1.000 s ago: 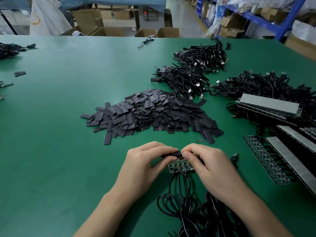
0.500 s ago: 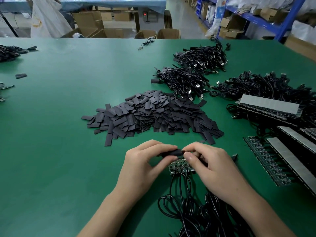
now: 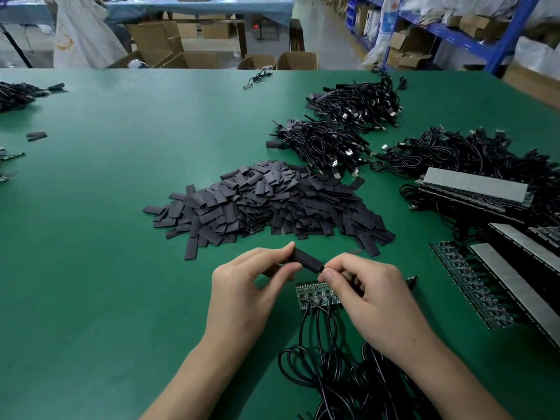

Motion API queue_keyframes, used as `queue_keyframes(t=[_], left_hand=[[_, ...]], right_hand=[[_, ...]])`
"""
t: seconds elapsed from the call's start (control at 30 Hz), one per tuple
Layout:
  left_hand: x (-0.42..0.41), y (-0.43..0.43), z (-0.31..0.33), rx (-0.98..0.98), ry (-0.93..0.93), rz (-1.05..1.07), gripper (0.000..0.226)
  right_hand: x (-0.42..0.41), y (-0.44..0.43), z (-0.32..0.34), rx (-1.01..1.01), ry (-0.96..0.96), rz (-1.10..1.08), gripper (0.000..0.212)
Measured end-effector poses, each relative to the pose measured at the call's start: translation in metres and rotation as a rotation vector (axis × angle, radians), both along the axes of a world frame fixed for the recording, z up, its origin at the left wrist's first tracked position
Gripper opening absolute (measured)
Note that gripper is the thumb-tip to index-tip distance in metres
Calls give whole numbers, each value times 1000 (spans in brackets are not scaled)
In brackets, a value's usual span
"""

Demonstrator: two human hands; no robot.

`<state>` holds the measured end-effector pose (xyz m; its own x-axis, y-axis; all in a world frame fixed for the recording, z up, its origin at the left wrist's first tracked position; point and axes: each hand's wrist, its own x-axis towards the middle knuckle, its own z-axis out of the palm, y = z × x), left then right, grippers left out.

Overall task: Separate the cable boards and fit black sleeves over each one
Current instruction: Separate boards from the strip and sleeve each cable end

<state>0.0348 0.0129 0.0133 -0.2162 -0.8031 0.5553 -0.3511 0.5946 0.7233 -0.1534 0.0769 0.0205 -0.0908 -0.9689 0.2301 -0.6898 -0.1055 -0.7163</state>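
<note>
Near the table's front edge my left hand (image 3: 248, 286) pinches a black sleeve (image 3: 306, 259) between thumb and fingers. My right hand (image 3: 363, 286) pinches the sleeve's right end, where a cable enters it; the board inside is hidden. Just below the sleeve a short strip of joined green cable boards (image 3: 316, 296) lies on the green table (image 3: 91, 268), its black cables (image 3: 321, 368) trailing toward me. A big heap of loose black sleeves (image 3: 266, 201) lies right behind my hands.
Bundles of black USB cables (image 3: 327, 144) (image 3: 360, 101) lie behind the heap. Uncut board panels with cables (image 3: 472, 189) (image 3: 497, 286) fill the right side. Small cable piles (image 3: 15, 93) sit far left. Cardboard boxes (image 3: 181, 56) and blue shelving (image 3: 472, 34) stand beyond the table.
Both hands have lifted the sleeved piece up off the board strip. The sleeve now shows more of its length between my fingers, tilted down to the right.
</note>
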Motion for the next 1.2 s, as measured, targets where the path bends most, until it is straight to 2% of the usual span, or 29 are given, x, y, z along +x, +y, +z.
queue_keyframes(t=[0.27,0.33,0.47,0.57,0.7,0.9,0.97,1.03,1.13,1.2], left_hand=[[-4,1,0,-48,-3,-25,29],[-5,1,0,15,69,-7,27],[-5,2,-2,291,309,-59,25],[-6,2,-2,394,391,-108,22],[-5,-2,2,489,572,-105,18],[0,-9,2,545,712,-19,18],[0,-10,1,557,661,-35,25],[1,-10,-2,509,464,-3,34],[7,-10,-6,264,-112,78,39],[7,-7,-5,194,-435,7,55]], right_hand=[[2,0,-2,-12,-11,3,20],[4,0,-1,-22,-18,11,20],[5,1,2,-59,33,22,18],[4,0,3,-57,41,26,17],[-11,-1,7,-5,96,33,30],[-23,-6,5,34,165,81,7],[-21,-6,5,22,155,68,8],[-23,-7,8,-18,117,3,11],[-33,-15,18,-84,103,-107,12],[-41,-29,29,-96,139,-135,11]])
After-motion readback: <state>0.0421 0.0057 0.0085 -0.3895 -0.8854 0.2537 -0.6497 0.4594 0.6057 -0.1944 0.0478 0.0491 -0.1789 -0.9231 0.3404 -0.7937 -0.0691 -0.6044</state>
